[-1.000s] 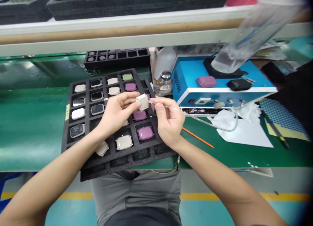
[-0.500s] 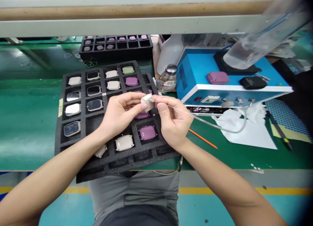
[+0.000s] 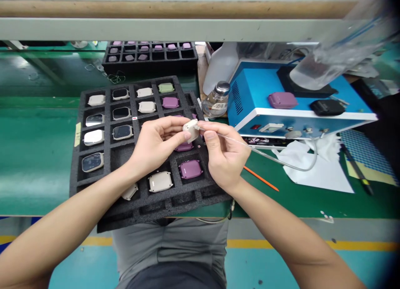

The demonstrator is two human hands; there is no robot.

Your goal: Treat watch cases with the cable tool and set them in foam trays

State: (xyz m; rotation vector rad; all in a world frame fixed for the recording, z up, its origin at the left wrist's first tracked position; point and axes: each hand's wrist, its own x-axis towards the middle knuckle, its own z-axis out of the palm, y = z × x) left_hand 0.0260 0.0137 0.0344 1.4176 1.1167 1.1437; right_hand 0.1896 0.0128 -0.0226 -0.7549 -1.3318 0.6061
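Observation:
My left hand (image 3: 154,143) pinches a cream watch case (image 3: 191,126) between thumb and fingers, above the black foam tray (image 3: 108,155). My right hand (image 3: 225,155) is closed on the end of a thin clear tube (image 3: 271,156), held at the right side of that case. The tube's tip is too small to make out. Beneath the hands, tray pockets hold a purple watch case (image 3: 191,169), a cream one (image 3: 160,182) and several watches with dark screens, such as one at the left (image 3: 93,162). My left hand and forearm hide some pockets.
The tube curves to a blue machine (image 3: 246,89) at the right, with a purple case (image 3: 283,100) on top. A glass bottle (image 3: 216,103) stands beside it. An orange stick (image 3: 261,178) and white paper (image 3: 321,178) lie on the green bench. Another tray (image 3: 150,66) sits behind.
The whole view has shifted slightly. My hands keep the same grip on the watch case and tube, with almost no movement relative to the tray.

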